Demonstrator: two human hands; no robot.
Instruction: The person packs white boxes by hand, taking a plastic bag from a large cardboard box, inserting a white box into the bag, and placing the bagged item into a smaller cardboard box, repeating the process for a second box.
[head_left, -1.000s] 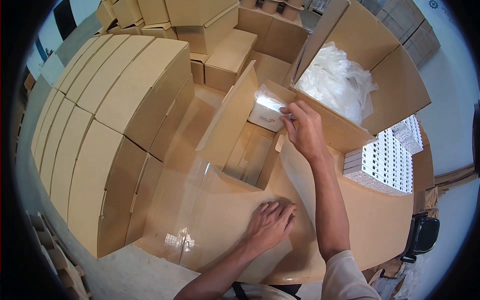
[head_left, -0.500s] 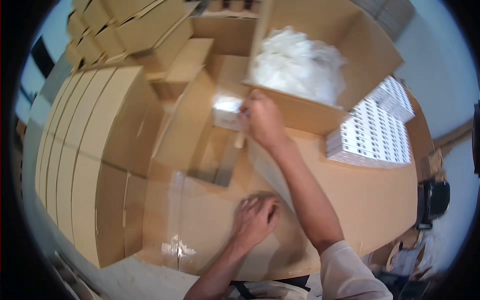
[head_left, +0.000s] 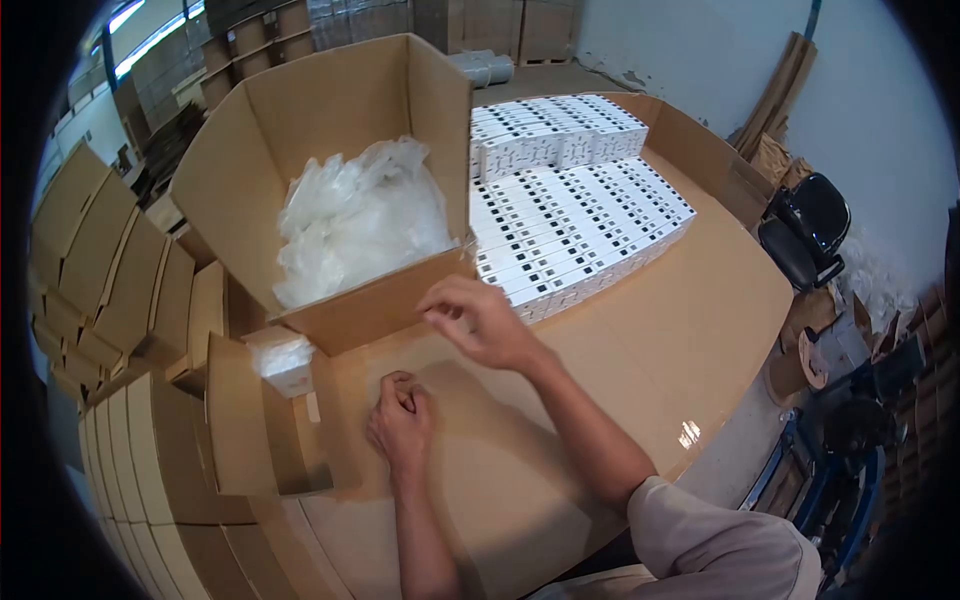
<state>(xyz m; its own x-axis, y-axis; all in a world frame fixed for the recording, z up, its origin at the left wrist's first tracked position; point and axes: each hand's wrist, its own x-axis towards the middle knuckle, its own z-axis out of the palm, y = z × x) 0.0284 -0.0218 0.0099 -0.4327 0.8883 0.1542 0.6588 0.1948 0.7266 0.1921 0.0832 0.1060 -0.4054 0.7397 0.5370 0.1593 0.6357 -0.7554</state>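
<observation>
My left hand [head_left: 400,425] is just above or on the cardboard table surface, fingers curled in with nothing visible in them. My right hand [head_left: 482,322] is in front of the large open carton [head_left: 390,300], its thumb apart from its bent fingers and nothing between them. Inside that carton is a heap of clear plastic bags [head_left: 360,225]. Left of my hands lies a narrow open cardboard box [head_left: 240,430]. A small white box in clear wrap [head_left: 285,370] sits at its far end.
Behind my right hand are rows of white boxes [head_left: 585,225] with dark square marks, stacked higher at the back. Flat brown cartons [head_left: 165,450] stand in a row at left, more cartons [head_left: 110,260] behind. A black chair [head_left: 805,225] stands beyond the table's right edge.
My right hand has let go of the small white box, leaving it in the narrow box, and drawn back to the right. The view has swung right toward the rows of white boxes.
</observation>
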